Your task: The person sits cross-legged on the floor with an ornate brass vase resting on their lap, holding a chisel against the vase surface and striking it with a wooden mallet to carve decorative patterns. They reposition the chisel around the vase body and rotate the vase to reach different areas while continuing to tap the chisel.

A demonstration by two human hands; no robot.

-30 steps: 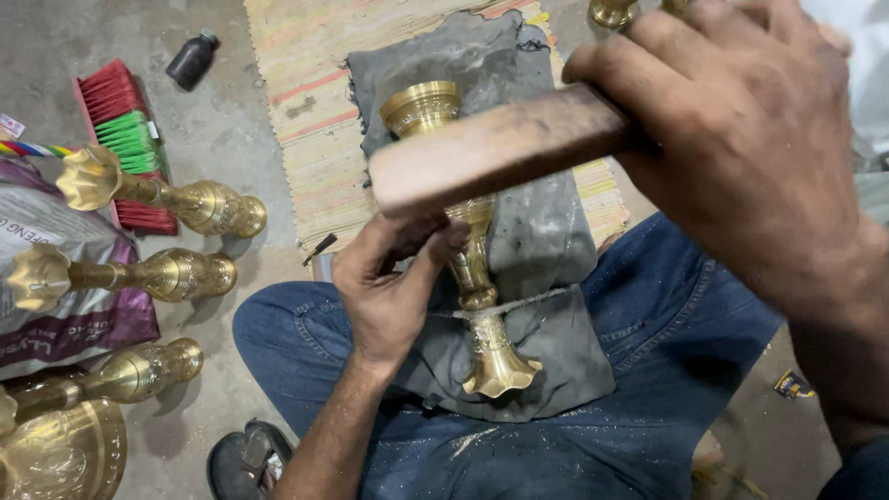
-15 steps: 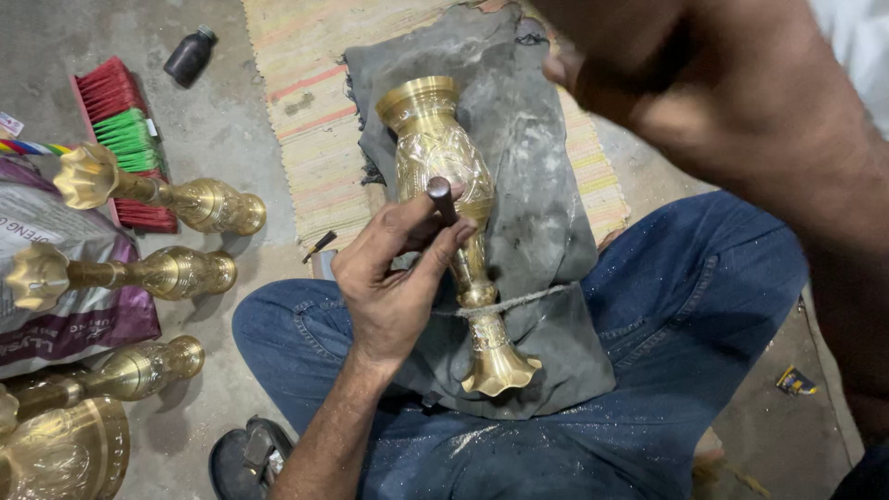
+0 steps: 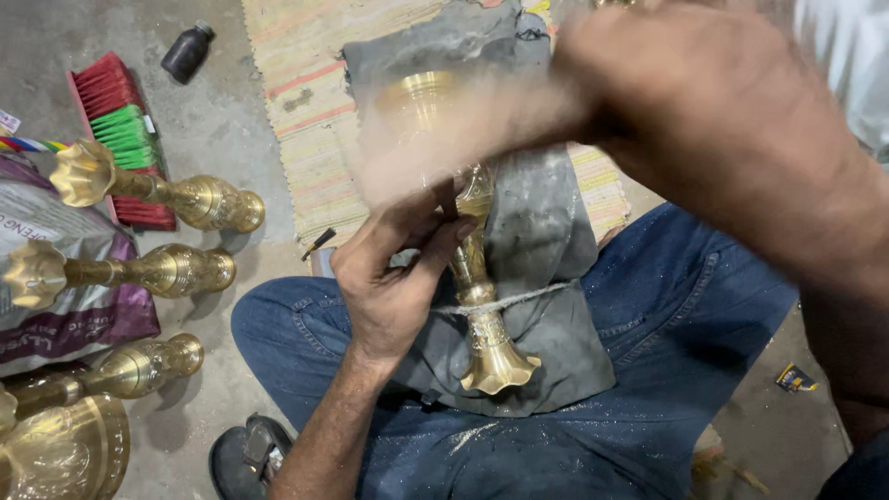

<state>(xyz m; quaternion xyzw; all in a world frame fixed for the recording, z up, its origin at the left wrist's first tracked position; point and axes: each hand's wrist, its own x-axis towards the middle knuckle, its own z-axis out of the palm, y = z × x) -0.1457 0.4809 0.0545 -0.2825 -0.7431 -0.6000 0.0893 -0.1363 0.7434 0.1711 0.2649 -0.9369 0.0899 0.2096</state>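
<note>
1. The right hand (image 3: 648, 102) and forearm fill the frame from twelve to four o'clock. A second ago the hand held a wooden mallet in plain view; half a second ago it was raised out at the top; now it sweeps down again as a pale blur toward the vase's upper body. The hammering goes on, stroke after stroke. The blur hides the fingers, so I cannot tell their closure.

2. The grey cloth (image 3: 546, 222) drapes over the person's blue-trousered lap at the centre, padding the work. It has not shifted.

3. The brass vase (image 3: 482, 306) lies along that cloth, mouth toward twelve o'clock, flared foot toward six. A cord crosses its stem, binding it down. It rests exactly where it lay in both earlier views, so the blows are not shifting it.

4. The left hand (image 3: 389, 278), at the vase's nine o'clock, has its fingers clenched around a small dark punch (image 3: 447, 199), tip pressed against the vase's neck. The grip matches half a second ago, so the tool stays on its mark between strikes.

5. Three finished brass vases (image 3: 157, 194) lie on the floor at nine o'clock, beside a red and green brush (image 3: 116, 130).

6. A small dark bottle (image 3: 185, 53) lies at eleven o'clock.
</note>
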